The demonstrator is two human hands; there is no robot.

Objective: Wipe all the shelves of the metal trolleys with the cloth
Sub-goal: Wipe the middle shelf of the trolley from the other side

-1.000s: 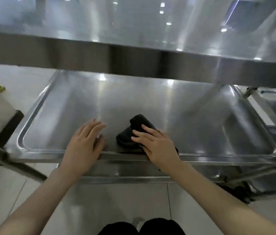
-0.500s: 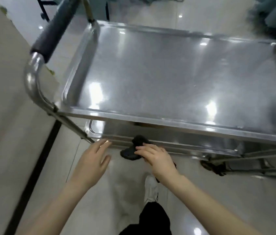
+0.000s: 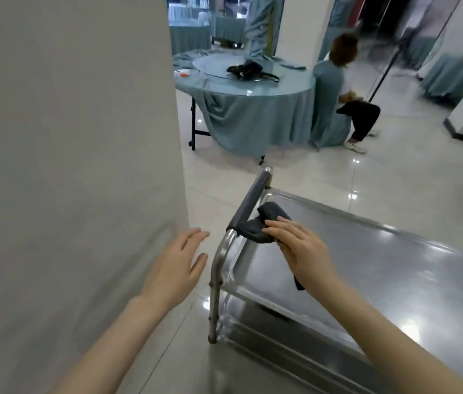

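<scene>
1. The metal trolley's top shelf [image 3: 381,280], running from the centre to the lower right of the frame, carries only the dark cloth [image 3: 255,233], bunched at its left end against the padded handle [image 3: 248,203]. The lower shelf [image 3: 253,318] shows just a strip under it.
2. The right hand [image 3: 304,254] holds the cloth, fingers lying lightly bent over it, and a tail of fabric hangs under the wrist.
3. The left hand [image 3: 173,268] is spread flat and holds nothing.
4. The right forearm rises from the lower right across the shelf. The left hand hovers palm down over the floor, between the grey wall [image 3: 68,166] and the handle post.
</scene>
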